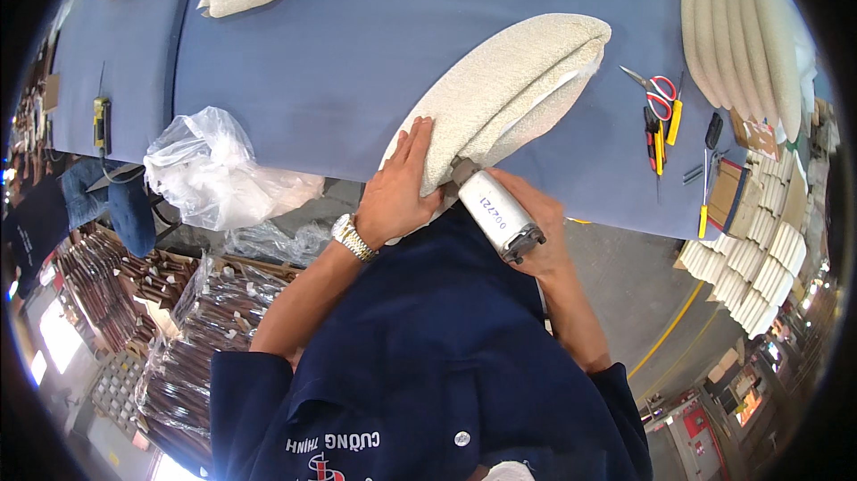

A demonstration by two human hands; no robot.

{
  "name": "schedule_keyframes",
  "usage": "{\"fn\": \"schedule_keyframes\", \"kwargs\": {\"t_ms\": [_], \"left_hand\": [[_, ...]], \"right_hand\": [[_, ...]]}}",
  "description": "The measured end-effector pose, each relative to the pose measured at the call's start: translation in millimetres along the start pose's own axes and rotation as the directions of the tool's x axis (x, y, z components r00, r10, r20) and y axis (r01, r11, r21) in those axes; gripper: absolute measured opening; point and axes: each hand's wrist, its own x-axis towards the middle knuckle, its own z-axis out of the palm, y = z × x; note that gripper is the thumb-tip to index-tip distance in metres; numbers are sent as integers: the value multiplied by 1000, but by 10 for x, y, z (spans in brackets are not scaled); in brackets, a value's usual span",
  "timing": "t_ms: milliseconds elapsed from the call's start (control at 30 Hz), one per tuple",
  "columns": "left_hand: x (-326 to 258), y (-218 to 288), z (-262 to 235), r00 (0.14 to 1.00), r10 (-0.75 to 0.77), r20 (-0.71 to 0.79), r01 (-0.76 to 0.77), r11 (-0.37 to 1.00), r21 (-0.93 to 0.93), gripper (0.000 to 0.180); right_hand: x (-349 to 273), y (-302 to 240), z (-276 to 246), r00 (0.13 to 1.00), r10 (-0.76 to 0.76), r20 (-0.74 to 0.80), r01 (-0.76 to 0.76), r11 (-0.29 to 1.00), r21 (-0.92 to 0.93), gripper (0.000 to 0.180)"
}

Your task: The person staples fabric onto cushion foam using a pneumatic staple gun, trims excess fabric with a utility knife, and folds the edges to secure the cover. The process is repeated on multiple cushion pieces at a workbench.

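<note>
A cream fabric-covered curved cushion (500,79) lies tilted over the near edge of the blue table, its seam side and a strip of white lining facing right. My left hand (402,186) is open, pressing flat on the cushion's lower left side with fingers stretched out. In my right hand (536,222) is a silver pneumatic staple gun (498,213), gripped around its body. Its dark nose touches or nearly touches the cushion's lower edge; the exact contact is hidden. The handle is mostly covered by my fingers and palm.
Red-handled scissors (659,95), yellow-handled tools (674,122) and a screwdriver (705,204) lie on the table (357,43) to the right. Stacked cushions (741,43) stand far right. A clear plastic bag (210,168) hangs at the left edge. A person's jeans (107,204) show beyond it.
</note>
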Motion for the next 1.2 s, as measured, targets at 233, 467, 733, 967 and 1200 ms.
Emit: {"fn": "schedule_keyframes", "kwargs": {"t_ms": [233, 467, 733, 967, 1200], "left_hand": [[-22, 43, 158, 997, 22, -76, -16, 997, 75, 103], [3, -1, 113, 997, 46, -65, -41, 996, 82, 105], [-19, 9, 83, 1000, 20, -23, -19, 999, 34, 103], [12, -46, 124, 996, 36, -77, -33, 999, 35, 103], [-23, -72, 102, 995, 57, -79, -53, 997, 53, 104]], "right_hand": [[27, -46, -31, 988, 152, 31, -153, 988, 34, 61], [-35, 21, 35, 999, 18, -30, -20, 998, -65, 62], [-30, -96, -44, 994, 31, 100, -28, 999, -31, 65], [-24, -127, 141, 985, 167, 38, -166, 986, -32, 60], [-101, -116, 99, 999, 18, 47, -15, 998, -64, 64]]}}
